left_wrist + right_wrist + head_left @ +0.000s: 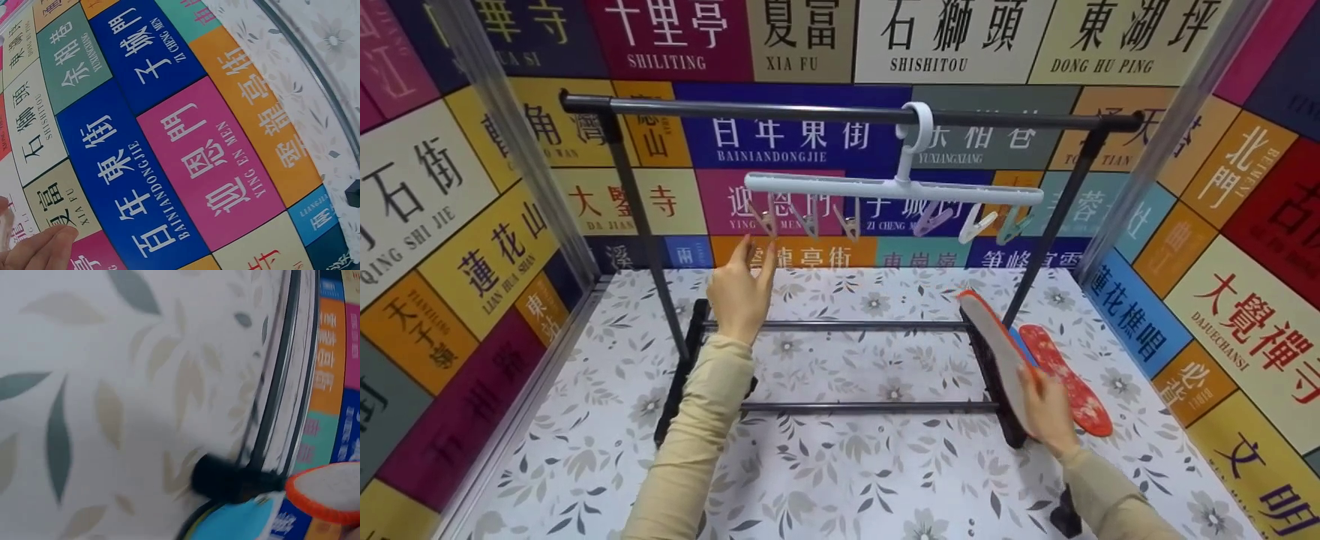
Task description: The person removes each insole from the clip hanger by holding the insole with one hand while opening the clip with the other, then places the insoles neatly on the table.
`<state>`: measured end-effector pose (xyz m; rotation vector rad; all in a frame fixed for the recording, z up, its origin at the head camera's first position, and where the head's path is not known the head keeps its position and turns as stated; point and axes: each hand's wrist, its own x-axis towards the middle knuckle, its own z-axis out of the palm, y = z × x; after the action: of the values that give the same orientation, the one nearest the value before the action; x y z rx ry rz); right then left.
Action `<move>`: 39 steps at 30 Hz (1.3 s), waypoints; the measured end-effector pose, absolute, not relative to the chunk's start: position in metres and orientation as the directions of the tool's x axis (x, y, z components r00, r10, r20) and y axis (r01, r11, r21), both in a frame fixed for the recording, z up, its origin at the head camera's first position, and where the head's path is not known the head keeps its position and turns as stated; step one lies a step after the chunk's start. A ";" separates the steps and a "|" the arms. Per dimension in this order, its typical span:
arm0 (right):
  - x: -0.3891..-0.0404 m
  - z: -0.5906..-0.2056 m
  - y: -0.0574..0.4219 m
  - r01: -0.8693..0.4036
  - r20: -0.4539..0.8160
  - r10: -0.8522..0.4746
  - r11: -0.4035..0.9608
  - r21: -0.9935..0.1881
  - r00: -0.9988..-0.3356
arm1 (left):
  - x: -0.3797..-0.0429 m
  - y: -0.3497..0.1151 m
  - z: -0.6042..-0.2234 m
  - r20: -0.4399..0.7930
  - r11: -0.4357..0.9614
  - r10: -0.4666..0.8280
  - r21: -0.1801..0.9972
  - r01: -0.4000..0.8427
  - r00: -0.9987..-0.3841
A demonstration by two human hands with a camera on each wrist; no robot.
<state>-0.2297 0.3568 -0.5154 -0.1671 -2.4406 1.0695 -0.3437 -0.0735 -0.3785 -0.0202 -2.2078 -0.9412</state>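
Observation:
A white hanger [825,184] hooks over the top bar of a black rack, with a row of small clips under it. My left hand [741,292] is raised just below the leftmost clip [765,220], thumb and forefinger apart, their tips close to its lower end. Whether they touch it I cannot tell. In the left wrist view only some fingers [42,250] show at the lower left corner. My right hand [1048,409] grips a pale grey insole [997,349] with an orange edge, tilted beside the rack's right foot. Its rounded end [332,492] appears in the right wrist view.
A red patterned insole [1069,382] lies on the floral surface, right of the held one, a blue piece [1024,346] partly hidden beside it. The rack's lower bars [855,407] cross between its feet. Sign-patterned walls [405,180] enclose the back and sides.

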 end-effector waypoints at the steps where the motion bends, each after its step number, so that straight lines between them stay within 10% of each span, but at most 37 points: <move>1: -0.228 -0.516 0.364 -0.050 0.356 0.313 0.686 -0.726 -0.880 | -0.342 -0.074 -0.381 0.625 0.734 -0.254 0.621 0.274 -0.738; 16: -0.202 -0.516 0.450 0.267 0.006 0.509 0.462 -0.846 -0.861 | -0.303 -0.074 -0.431 0.522 0.638 -0.297 0.731 0.241 -0.799; 39: -0.242 -0.514 0.472 0.362 0.066 0.619 0.538 -0.761 -0.782 | -0.234 -0.034 -0.473 0.499 0.668 -0.157 0.689 0.281 -0.852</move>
<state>-0.2415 0.4721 -0.5142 -0.8109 -2.4515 1.1019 -0.2341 -0.0337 -0.4726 -0.0956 -2.3520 -1.0937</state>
